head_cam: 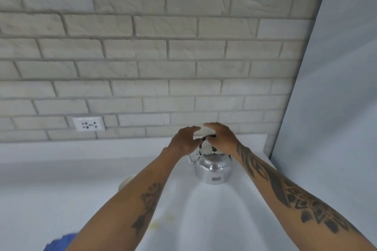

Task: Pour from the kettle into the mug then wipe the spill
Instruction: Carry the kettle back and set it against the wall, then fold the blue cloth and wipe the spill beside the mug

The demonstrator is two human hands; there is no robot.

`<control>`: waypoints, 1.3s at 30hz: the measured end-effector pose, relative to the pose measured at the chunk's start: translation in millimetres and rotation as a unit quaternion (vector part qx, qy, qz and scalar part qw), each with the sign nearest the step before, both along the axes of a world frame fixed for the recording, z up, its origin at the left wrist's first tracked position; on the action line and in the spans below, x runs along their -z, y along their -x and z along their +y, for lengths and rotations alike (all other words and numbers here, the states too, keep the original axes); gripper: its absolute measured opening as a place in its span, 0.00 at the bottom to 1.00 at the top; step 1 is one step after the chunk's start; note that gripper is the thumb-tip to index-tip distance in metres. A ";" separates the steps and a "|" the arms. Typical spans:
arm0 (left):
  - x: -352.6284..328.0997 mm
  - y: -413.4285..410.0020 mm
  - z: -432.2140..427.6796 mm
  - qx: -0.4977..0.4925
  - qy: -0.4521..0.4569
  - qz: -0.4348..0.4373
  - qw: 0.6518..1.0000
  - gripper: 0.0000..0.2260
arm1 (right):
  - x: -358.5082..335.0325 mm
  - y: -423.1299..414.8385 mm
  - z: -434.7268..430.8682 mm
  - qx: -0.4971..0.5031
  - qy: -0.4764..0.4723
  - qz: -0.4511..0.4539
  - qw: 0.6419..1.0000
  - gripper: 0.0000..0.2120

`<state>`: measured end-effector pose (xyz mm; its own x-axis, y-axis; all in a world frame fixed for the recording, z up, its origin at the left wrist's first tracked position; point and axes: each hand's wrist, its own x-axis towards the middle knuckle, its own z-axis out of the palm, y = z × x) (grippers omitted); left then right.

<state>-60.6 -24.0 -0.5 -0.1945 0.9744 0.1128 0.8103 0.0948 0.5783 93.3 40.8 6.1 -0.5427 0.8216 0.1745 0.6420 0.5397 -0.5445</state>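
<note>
A shiny silver kettle stands on the white counter, spout pointing left, its black handle arched over the lid. My left hand hovers just left of the handle with fingers spread. On the other side my right hand is over the handle with fingers extended, not closed around it. A pale mug shows only as a rim behind my left forearm. Faint yellowish spots mark the counter nearer me.
A blue cloth peeks in at the bottom left edge. A white brick wall with a power socket backs the counter. A plain white panel closes off the right side close to the kettle.
</note>
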 end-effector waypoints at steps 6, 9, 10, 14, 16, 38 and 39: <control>-8.7 16.5 -61.0 -0.010 -0.064 0.044 0.997 0.24 | -8.3 21.9 -57.4 -0.039 -0.046 0.057 0.997 0.26; -8.0 28.6 -94.9 -0.015 -0.082 0.059 0.995 0.23 | -7.0 33.9 -84.8 -0.050 -0.057 0.083 0.994 0.26; -7.0 32.5 -106.7 -0.018 -0.085 0.066 0.994 0.23 | -5.8 38.4 -94.7 -0.052 -0.061 0.088 0.993 0.26; 0.6 50.1 -154.2 -0.028 -0.098 0.090 0.991 0.23 | -0.6 57.2 -139.0 -0.058 -0.085 0.105 0.989 0.25; 7.0 60.9 -179.3 -0.036 -0.106 0.095 0.989 0.23 | 5.2 66.8 -163.4 -0.061 -0.087 0.113 0.988 0.25; 165.9 135.4 -447.5 -0.334 0.171 0.006 0.927 0.31 | 149.1 236.0 -375.5 -0.032 0.169 -0.086 0.981 0.20; 165.2 136.0 -448.2 -0.335 0.173 0.006 0.926 0.32 | 150.9 240.7 -376.0 -0.018 0.176 -0.091 0.980 0.21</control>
